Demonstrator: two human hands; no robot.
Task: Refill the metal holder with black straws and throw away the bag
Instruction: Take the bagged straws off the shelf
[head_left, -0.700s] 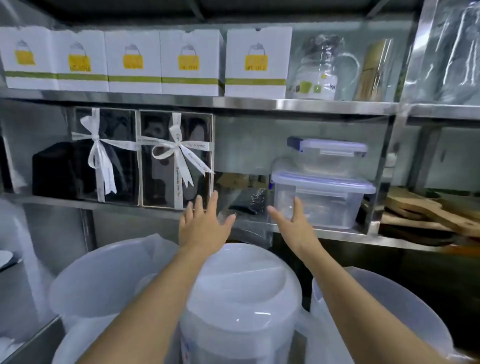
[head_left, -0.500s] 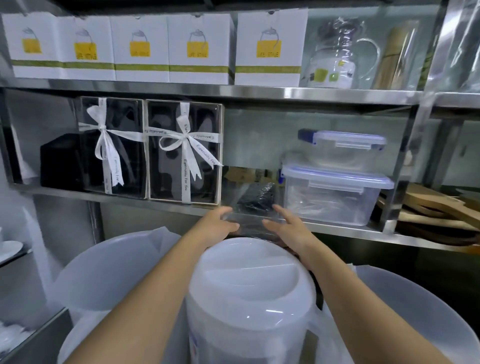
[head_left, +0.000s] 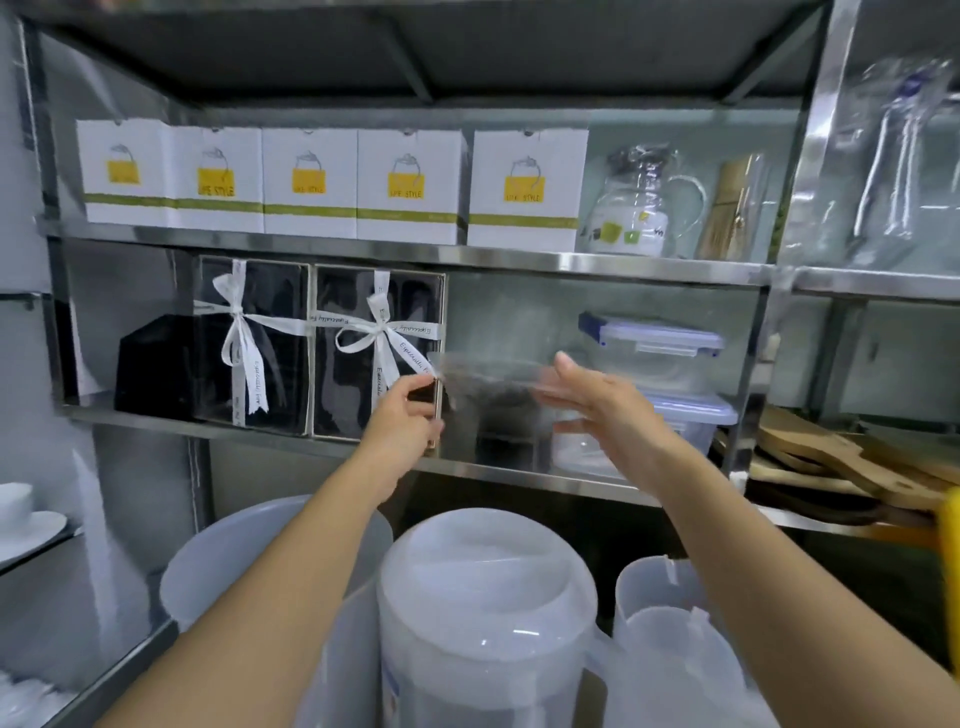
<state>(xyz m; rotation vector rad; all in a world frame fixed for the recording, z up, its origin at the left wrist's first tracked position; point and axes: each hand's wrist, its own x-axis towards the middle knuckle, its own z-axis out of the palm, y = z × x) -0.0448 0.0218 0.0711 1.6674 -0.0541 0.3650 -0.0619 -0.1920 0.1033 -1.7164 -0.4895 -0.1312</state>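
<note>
A clear plastic bag of black straws (head_left: 493, 397) hangs blurred just above the middle shelf (head_left: 519, 475), between the gift boxes and the lidded tubs. My left hand (head_left: 408, 410) pinches the bag's left edge. My right hand (head_left: 597, 400) grips its right end, thumb on top and fingers stretched along the plastic. No metal holder shows in this view.
Two black gift boxes with white ribbons (head_left: 317, 353) stand left of the bag and clear lidded tubs (head_left: 660, 374) stand right of it. White boxes (head_left: 311, 182) line the upper shelf. Translucent plastic jugs (head_left: 483, 613) crowd the space below my arms. Wooden boards (head_left: 841, 462) lie at right.
Both hands reached to the shelf, closed on the bag and raised it off the shelf. The camera has tilted upward.
</note>
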